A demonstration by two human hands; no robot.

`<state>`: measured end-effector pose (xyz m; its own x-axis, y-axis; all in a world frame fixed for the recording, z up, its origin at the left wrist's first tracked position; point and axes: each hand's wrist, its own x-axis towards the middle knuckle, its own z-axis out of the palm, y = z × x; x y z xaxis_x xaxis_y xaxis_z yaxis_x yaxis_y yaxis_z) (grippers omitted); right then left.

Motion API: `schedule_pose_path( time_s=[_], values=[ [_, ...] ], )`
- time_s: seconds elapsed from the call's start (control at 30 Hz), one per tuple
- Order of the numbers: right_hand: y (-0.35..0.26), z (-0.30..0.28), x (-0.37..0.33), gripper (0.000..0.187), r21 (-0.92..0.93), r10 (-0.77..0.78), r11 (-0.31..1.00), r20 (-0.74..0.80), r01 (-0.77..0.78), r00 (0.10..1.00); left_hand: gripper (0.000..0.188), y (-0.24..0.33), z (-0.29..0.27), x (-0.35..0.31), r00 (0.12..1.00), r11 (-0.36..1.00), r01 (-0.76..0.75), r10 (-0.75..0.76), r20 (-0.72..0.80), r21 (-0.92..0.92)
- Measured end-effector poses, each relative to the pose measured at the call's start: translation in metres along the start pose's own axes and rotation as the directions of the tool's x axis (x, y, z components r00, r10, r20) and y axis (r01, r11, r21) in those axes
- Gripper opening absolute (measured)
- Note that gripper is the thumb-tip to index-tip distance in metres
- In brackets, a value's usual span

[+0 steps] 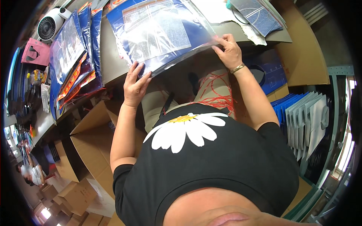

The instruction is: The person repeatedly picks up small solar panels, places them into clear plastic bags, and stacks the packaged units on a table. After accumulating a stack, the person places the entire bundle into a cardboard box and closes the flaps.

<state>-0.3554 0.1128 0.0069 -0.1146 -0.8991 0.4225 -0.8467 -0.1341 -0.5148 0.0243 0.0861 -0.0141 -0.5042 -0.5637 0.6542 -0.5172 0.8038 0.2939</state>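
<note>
A flat blue package in a shiny clear plastic bag lies on the table in front of me, its near edge reaching past the table edge. A brown and grey-blue denim-look panel shows through the plastic. My left hand grips the near left corner, fingers on top of the plastic. My right hand, a bracelet at its wrist, pinches the near right corner between thumb and fingers. Glare hides part of the package, and what lies under its edge cannot be seen.
Plastic-wrapped blue packages lean at the left by a white fan. Denim-look sheets lie at the far right. Open cardboard boxes stand below left; blue and white folded bags are at right.
</note>
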Motion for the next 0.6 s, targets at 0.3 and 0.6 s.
schedule_pose_path(
  time_s=[0.3,0.6],
  values=[
    [0.000,0.001,0.039,0.009,0.558,-0.036,0.827,0.174,-0.069,0.984,0.012,0.010,-0.002,0.000,0.876,0.868,0.355,-0.438,-0.201,-0.348],
    [-0.026,0.028,0.050,0.019,0.810,0.432,0.398,0.249,-0.431,0.867,0.009,0.017,0.010,0.008,0.738,0.740,0.462,-0.627,-0.251,-0.489]
  ],
)
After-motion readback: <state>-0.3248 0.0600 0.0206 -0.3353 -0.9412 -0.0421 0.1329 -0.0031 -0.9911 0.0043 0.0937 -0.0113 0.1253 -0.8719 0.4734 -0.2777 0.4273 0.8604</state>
